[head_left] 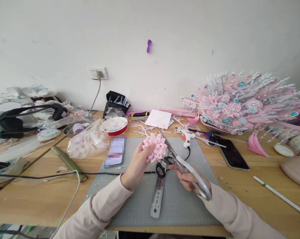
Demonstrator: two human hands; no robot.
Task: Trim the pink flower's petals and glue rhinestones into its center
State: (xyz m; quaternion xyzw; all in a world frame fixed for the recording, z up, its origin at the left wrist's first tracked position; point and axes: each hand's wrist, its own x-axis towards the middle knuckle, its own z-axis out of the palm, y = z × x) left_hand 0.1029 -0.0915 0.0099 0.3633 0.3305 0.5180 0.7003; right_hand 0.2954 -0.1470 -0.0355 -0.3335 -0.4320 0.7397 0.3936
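My left hand [136,164] pinches a fluffy pink flower [155,147] and holds it up above the grey cutting mat [130,199]. My right hand [189,179] grips large silver scissors [182,162] by the handles. Their blades point up and left, right beside the flower's right edge. A steel ruler [158,196] lies on the mat under both hands, with small black scissors [161,167] at its top end.
On the wooden table lie a phone [115,151] on the mat's left, a dark phone [232,153] on the right, a white glue gun [187,136], a red bowl [114,126], a plastic bag of pink pieces [86,139] and a big pink beaded headdress [242,103]. Cables cross the left side.
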